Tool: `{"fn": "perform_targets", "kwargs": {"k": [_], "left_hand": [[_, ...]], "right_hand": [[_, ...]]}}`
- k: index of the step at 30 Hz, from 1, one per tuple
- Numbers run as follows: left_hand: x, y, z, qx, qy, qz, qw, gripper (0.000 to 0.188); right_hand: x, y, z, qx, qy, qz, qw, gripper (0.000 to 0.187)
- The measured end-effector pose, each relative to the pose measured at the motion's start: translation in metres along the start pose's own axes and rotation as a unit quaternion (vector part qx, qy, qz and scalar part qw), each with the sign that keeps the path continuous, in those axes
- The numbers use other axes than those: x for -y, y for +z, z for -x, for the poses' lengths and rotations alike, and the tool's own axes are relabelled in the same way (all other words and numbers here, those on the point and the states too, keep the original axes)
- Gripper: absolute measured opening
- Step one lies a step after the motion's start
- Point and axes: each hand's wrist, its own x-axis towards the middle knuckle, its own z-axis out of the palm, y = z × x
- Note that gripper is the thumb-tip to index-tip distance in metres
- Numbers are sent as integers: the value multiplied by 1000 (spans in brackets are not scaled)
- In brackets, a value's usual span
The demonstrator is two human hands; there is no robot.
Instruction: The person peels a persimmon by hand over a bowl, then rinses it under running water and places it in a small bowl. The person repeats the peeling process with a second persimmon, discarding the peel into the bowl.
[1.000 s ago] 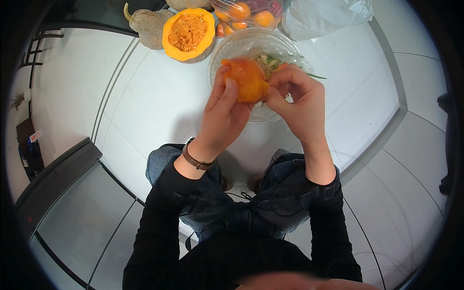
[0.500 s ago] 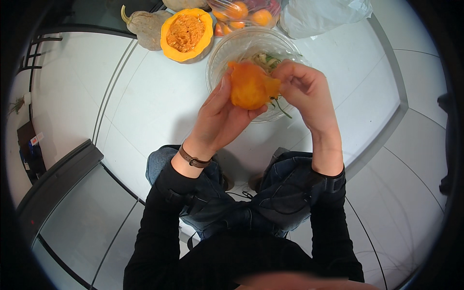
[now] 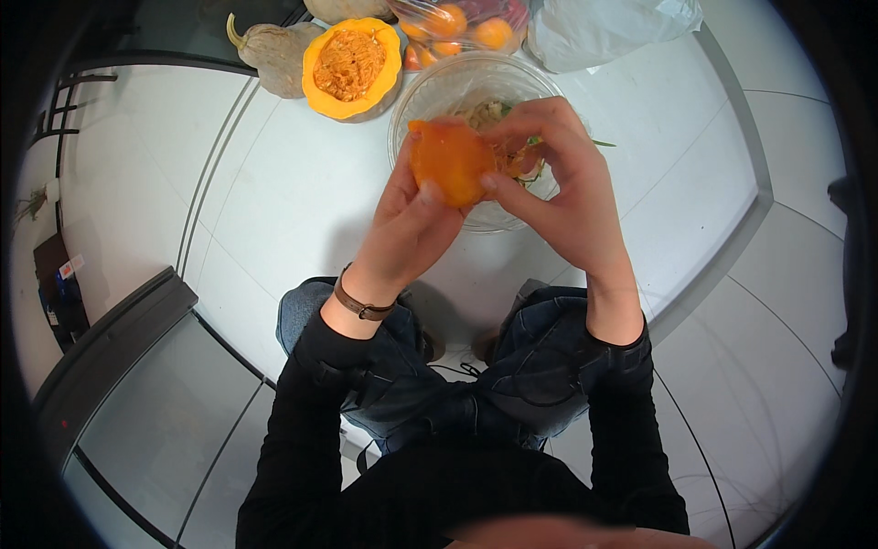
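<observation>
Glossy orange fruit (image 3: 450, 165) sits cupped in the left hand (image 3: 412, 209), the right hand (image 3: 562, 174) at its edge, pinch unclear; light support and short pulls should spare soft-looking flesh. Below: clear bowl (image 3: 413, 99); beyond, halved pumpkin (image 3: 352, 69).

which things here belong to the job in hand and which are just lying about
In hand or close by:
- peeled-looking orange fruit, held in the left hand
- right hand, at the fruit's edge
- clear bowl with scraps, beneath them

Apparently just lying about:
- cut pumpkin
- whole squash
- bag of orange fruit
- white plastic bag
</observation>
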Motion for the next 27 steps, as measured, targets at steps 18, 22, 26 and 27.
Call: {"fn": "perform_targets", "kwargs": {"k": [18, 22, 26, 27], "left_hand": [[-6, 2, 8, -12, -83, 37, 996, 71], [-3, -3, 8, 33, -86, 132, 987, 65], [-2, -7, 9, 51, -127, 177, 975, 71], [-2, -8, 10, 54, -138, 187, 971, 72]], "right_hand": [[2, -9, 4, -32, 64, -95, 993, 15], [-4, -14, 2, -60, 53, -87, 993, 14], [-8, -15, 2, -91, 73, -113, 987, 14], [-9, -15, 2, -98, 74, -123, 985, 13]]}}
